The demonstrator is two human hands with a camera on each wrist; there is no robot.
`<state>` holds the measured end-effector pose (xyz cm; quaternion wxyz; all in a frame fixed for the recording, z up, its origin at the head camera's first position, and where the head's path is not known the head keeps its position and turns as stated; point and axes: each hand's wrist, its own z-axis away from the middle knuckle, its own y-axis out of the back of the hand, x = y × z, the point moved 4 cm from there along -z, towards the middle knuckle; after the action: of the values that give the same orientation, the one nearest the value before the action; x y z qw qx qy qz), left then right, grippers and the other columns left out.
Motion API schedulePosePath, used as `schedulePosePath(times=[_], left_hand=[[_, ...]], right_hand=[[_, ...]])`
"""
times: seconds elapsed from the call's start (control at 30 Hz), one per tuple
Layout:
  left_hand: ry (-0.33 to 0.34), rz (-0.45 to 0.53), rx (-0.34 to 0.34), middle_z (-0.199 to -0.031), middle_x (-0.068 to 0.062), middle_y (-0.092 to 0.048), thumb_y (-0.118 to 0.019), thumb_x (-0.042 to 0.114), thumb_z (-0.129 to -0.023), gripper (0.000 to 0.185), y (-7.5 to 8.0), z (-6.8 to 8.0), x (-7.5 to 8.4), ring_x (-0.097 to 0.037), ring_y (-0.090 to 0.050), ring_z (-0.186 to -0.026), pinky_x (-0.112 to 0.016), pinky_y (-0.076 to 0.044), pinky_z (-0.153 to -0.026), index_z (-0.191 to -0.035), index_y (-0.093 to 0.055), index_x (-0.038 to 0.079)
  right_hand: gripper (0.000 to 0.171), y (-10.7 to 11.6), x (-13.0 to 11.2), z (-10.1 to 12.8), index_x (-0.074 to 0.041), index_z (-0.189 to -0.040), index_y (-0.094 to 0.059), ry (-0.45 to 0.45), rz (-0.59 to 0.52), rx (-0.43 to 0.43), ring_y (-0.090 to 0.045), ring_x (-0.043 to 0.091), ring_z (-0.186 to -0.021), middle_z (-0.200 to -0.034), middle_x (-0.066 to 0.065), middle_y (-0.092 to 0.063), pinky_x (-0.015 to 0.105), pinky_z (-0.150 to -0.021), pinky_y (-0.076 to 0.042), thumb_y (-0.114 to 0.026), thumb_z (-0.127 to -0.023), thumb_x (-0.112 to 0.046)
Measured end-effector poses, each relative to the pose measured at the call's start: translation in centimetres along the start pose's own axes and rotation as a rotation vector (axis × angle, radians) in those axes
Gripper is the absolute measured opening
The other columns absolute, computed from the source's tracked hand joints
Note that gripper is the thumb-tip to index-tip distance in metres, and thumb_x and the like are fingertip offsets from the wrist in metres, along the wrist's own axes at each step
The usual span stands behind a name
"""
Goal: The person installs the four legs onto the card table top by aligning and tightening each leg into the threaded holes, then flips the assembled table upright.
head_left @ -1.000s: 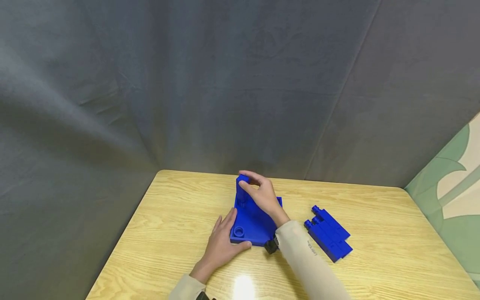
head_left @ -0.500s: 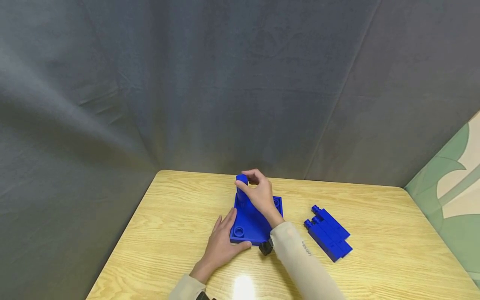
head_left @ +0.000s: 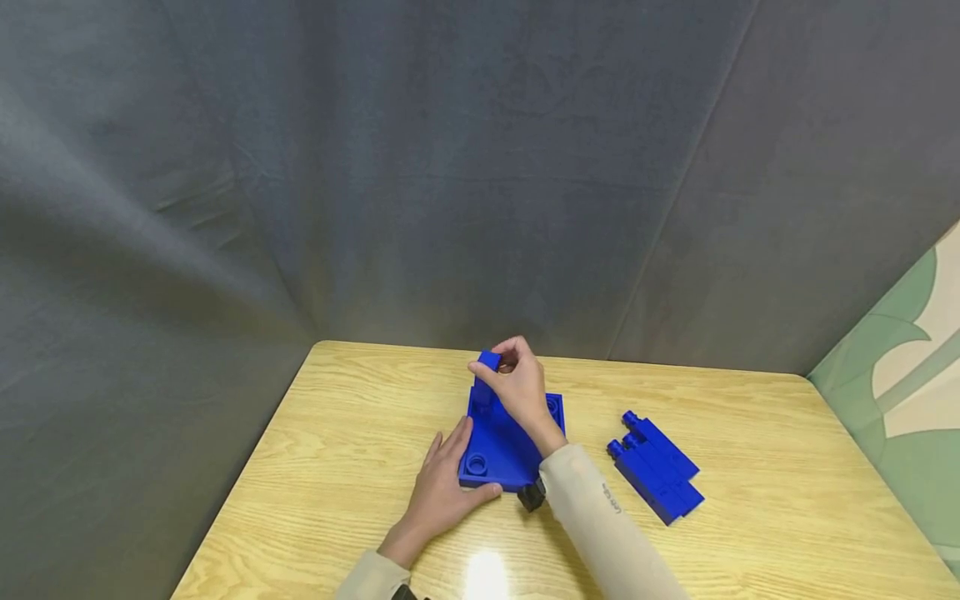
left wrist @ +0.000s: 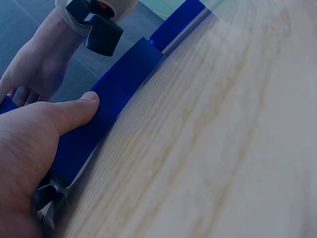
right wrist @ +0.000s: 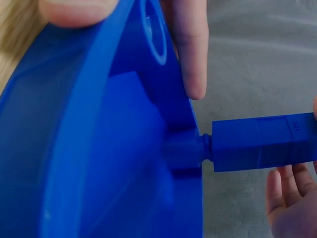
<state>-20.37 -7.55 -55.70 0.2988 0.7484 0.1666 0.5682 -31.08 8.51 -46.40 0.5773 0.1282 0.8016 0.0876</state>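
A square blue plastic base [head_left: 506,446] with raised walls and round corner sockets lies on the table. At its far left corner stands a blue blocky leg [head_left: 486,385]; in the right wrist view the narrow neck of the leg [right wrist: 262,141] meets the corner socket. My right hand [head_left: 521,392] pinches the leg's upper end between thumb and fingers. Against the near left corner of the base lies my left hand [head_left: 442,492], straight fingers along the left side, thumb on the near wall. How deep the peg sits in the socket is hidden.
Several more blue legs [head_left: 660,471] lie side by side on the wooden table [head_left: 300,500], right of the base, peg ends pointing away. A grey curtain [head_left: 480,167] hangs right behind the table's far edge.
My right hand and forearm have shifted slightly left, and the pinching fingers have turned. The leg's top has rotated and now leans a little right. The left hand and base stay put.
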Motion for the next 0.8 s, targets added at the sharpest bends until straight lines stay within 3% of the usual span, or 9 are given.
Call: schedulePosePath(times=[0.17,0.3,0.4,0.5,0.6,0.8], left_hand=[[-0.012,-0.006,0.007,-0.180,-0.015,-0.033,-0.086,0.059,-0.090,0.116,-0.1,0.0,0.0,-0.050,-0.025,-0.166,-0.067,-0.016,-0.136,-0.175,-0.031,0.004],[-0.022,-0.011,0.014,-0.179,-0.016,-0.034,-0.086,0.059,-0.090,0.115,0.0,0.0,0.0,-0.051,-0.025,-0.166,-0.067,-0.017,-0.136,-0.174,-0.031,0.003],[-0.017,-0.005,0.016,-0.179,-0.017,-0.034,-0.087,0.058,-0.089,0.115,0.0,0.0,-0.1,-0.053,-0.025,-0.165,-0.069,-0.017,-0.135,-0.174,-0.032,0.003],[-0.010,-0.001,0.017,-0.179,-0.017,-0.034,-0.087,0.058,-0.089,0.115,-0.1,0.0,-0.1,-0.056,-0.024,-0.164,-0.071,-0.018,-0.134,-0.174,-0.032,0.004],[-0.004,-0.003,0.017,-0.179,-0.017,-0.034,-0.087,0.059,-0.089,0.115,-0.1,0.0,-0.1,-0.056,-0.023,-0.164,-0.072,-0.019,-0.134,-0.175,-0.032,0.005],[-0.008,-0.013,0.013,-0.179,-0.018,-0.035,-0.087,0.058,-0.089,0.115,-0.1,0.0,-0.2,-0.055,-0.024,-0.164,-0.071,-0.019,-0.134,-0.174,-0.032,0.004]], right_hand=[[0.060,0.1,0.2,-0.2,-0.005,-0.152,-0.054,0.083,-0.125,-0.105,-0.064,0.035,-0.129,-0.139,0.018,-0.070,0.035,-0.102,-0.052,-0.083,-0.100,-0.010],[0.052,0.1,0.4,-0.2,-0.003,-0.163,-0.047,0.143,-0.234,-0.239,-0.055,0.042,-0.146,-0.154,0.027,-0.060,0.038,-0.109,-0.047,-0.058,-0.112,-0.007],[0.055,0.0,0.7,0.1,0.000,-0.166,-0.041,0.148,-0.315,-0.308,-0.045,0.044,-0.154,-0.162,0.030,-0.052,0.046,-0.116,-0.040,-0.041,-0.112,-0.006],[0.059,0.1,1.2,0.2,0.003,-0.167,-0.039,0.164,-0.362,-0.323,-0.042,0.044,-0.156,-0.164,0.026,-0.051,0.050,-0.120,-0.034,-0.037,-0.108,-0.007],[0.055,0.2,1.5,0.2,0.005,-0.164,-0.043,0.180,-0.371,-0.332,-0.045,0.043,-0.154,-0.163,0.025,-0.054,0.049,-0.122,-0.035,-0.038,-0.111,-0.009],[0.044,0.3,1.8,0.3,0.007,-0.157,-0.052,0.170,-0.356,-0.334,-0.056,0.043,-0.148,-0.155,0.028,-0.062,0.033,-0.117,-0.045,-0.041,-0.117,-0.008]])
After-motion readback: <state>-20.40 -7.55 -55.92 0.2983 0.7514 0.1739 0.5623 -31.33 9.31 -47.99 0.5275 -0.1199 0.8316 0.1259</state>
